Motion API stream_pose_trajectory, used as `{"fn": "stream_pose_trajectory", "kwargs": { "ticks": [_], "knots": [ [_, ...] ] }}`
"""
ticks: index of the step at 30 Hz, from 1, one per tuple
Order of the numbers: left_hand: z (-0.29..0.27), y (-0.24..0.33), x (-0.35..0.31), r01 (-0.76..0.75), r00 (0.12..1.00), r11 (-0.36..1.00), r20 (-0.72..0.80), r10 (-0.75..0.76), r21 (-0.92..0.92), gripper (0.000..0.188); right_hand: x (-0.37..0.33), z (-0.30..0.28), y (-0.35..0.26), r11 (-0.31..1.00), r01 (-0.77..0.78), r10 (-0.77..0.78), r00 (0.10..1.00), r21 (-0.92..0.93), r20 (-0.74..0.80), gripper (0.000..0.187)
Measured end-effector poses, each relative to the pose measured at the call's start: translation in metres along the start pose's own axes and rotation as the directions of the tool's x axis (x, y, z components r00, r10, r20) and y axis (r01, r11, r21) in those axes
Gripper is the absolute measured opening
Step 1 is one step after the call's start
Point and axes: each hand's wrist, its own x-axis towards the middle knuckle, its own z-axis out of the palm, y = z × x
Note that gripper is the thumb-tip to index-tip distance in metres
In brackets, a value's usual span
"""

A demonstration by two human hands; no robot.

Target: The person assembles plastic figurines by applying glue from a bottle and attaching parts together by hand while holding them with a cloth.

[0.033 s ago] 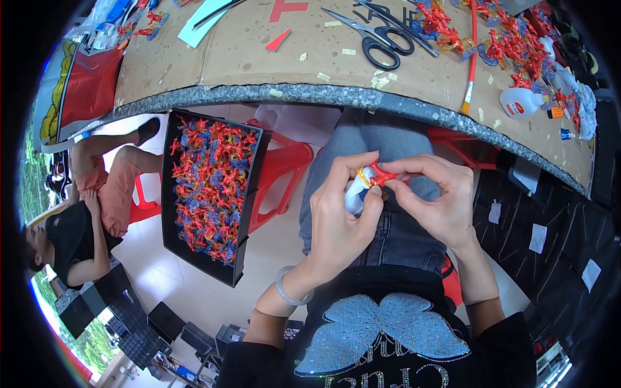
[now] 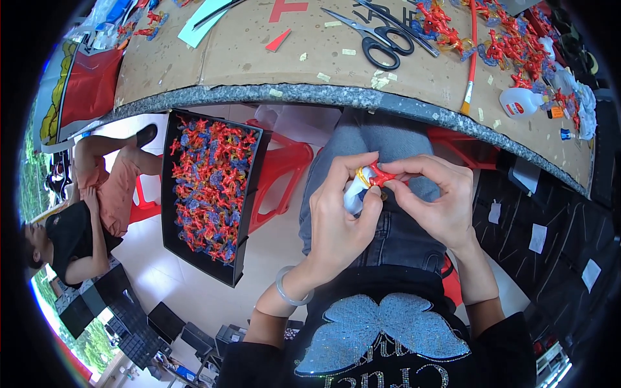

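Note:
Above my lap, both hands grip one small red plastic figure [image 2: 378,175] with a yellow part at its left side. My left hand [image 2: 343,204] pinches it between thumb and forefinger; a white, cloth-like piece [image 2: 354,196] is bunched inside that same hand. The thumb and fingers of my right hand [image 2: 440,194] close on the figure's right end, covering part of it. To the left stands a black tray [image 2: 242,249] filled with many similar red, blue and yellow figures [image 2: 210,187].
On the cardboard-covered table [image 2: 239,52] ahead lie scissors [image 2: 381,42], a red-handled brush [image 2: 471,64], a small white bottle [image 2: 521,102] and more figures [image 2: 517,48]. A red stool [image 2: 278,171] stands beside the tray. Another person [image 2: 84,226] sits at far left.
My hands and the figure hold the same place. The seated person at left has shifted slightly, with the legs moved a little.

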Motion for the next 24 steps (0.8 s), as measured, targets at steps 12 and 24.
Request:
{"fn": "stream_pose_trajectory", "kwargs": {
  "ticks": [12, 24],
  "knots": [
    [0.0017, -0.0024, 0.0003, -0.047, 0.996, 0.999, -0.072, 0.045, -0.025, 0.031, -0.0004, 0.0041, -0.0059, 0.999, 0.047, -0.048, 0.998, -0.021, -0.03, 0.022],
    [0.0056, -0.0016, 0.0013, -0.053, 0.994, 0.998, -0.097, 0.049, -0.036, 0.031, 0.0028, 0.0023, -0.0082, 0.996, 0.078, -0.079, 0.996, -0.046, -0.033, 0.021]
  ]
}}
